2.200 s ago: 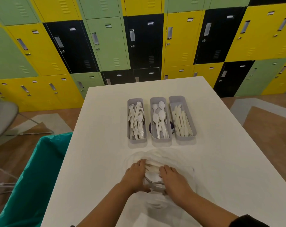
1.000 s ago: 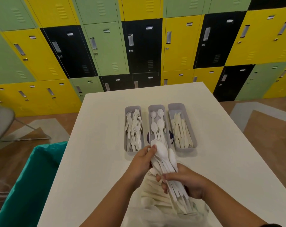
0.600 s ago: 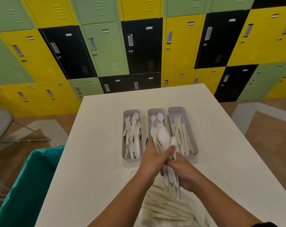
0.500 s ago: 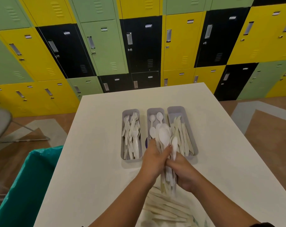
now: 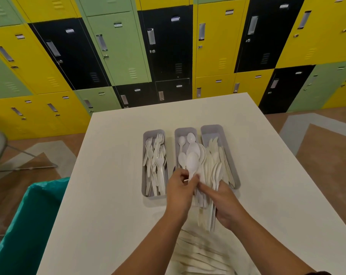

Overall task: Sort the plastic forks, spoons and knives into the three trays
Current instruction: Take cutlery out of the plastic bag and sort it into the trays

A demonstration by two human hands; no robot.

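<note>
Head cam, left hand (image 5: 179, 192) pinching one spoon (image 5: 192, 164), right hand (image 5: 223, 203) gripping a cutlery bunch (image 5: 208, 187), over the spoon tray (image 5: 185, 132) on the desk (image 5: 112, 175)

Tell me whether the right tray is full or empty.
Partly filled: white knives lie along the right tray, and bare grey floor shows at its far end.

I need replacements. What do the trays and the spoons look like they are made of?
The trays look like matte grey plastic: rounded moulded corners, thin even walls, no shine. The spoons look like glossy white plastic: thin bowls with soft highlights. Exact plastic type cannot be told.
</note>
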